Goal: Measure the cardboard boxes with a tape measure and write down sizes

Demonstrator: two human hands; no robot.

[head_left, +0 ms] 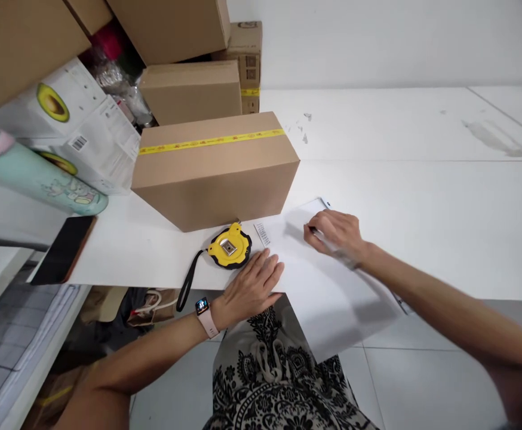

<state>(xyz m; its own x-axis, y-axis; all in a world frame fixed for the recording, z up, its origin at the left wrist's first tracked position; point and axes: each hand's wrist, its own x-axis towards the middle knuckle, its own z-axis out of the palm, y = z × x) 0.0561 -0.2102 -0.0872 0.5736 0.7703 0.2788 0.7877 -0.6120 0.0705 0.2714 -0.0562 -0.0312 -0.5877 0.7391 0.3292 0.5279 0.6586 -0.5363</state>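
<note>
My right hand (335, 233) is closed around a pen (339, 254) over a white sheet of paper (341, 310), which hangs past the table's front edge. Most of the pen is hidden by the fingers. My left hand (254, 278) lies flat with its fingers spread, at the paper's left edge. Just above it sits a yellow and black tape measure (229, 246) with a dark wrist strap. A small strip printed with rows of figures (261, 235) lies between the tape measure and the paper. Behind them stands a taped cardboard box (216, 191).
More cardboard boxes (193, 92) and white avocado-printed boxes (95, 137) crowd the back left. A mint-green bottle (41, 173) leans at the left, above a dark phone (64, 251) at the corner of the white table (422, 221). A shelf (23, 358) stands lower left.
</note>
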